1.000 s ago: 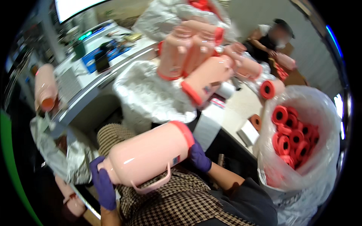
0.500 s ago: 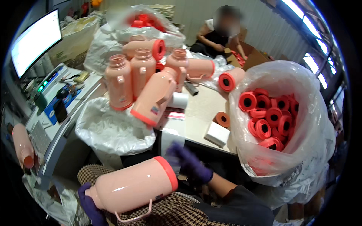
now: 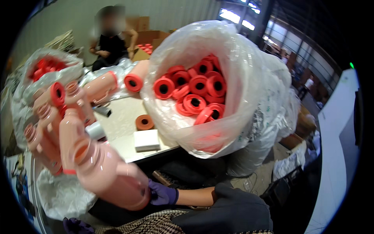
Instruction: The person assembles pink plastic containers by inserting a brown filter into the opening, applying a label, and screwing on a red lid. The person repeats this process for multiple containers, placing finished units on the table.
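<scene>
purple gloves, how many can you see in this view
2: one on the right hand, holding the pink flask near its base; one on the left hand, at the lower left, partly cut off.

Workshop, production type: a bag (image 3: 247, 85) holds loose red rings (image 3: 193, 84) at 12 o'clock; pink flasks (image 3: 72, 132) crowd 9 o'clock.
</scene>
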A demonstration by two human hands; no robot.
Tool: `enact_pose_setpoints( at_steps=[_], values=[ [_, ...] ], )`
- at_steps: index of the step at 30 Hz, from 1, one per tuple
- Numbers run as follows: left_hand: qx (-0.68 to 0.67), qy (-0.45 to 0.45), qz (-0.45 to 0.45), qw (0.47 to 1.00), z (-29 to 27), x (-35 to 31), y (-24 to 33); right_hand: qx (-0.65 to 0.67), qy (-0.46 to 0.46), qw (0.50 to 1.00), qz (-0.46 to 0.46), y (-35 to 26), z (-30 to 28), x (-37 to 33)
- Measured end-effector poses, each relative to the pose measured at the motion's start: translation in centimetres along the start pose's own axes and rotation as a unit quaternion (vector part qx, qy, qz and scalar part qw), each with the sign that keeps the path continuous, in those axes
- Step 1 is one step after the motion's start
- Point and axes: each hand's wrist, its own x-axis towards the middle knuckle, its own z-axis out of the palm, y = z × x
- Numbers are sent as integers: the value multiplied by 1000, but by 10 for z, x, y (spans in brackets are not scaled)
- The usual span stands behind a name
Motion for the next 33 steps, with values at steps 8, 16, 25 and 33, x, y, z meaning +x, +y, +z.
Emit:
enact_pose_setpoints(
  at_steps=[8, 16, 25, 33],
  values=[
    [-153, -268, -56, 950, -101, 125, -60, 209, 56, 970, -109, -14, -60, 35],
    [-192, -390, -77, 898, -110, 117, -54, 61, 51, 979, -186, -7, 1, 2],
    [-220, -477, -103, 844, -95, 105, -54, 219, -57, 971, -78, -21, -8, -5],
    [-138, -333, -17, 933, -110, 115, -76, 131, 59, 976, -165, -118, 3, 21]
  ],
)
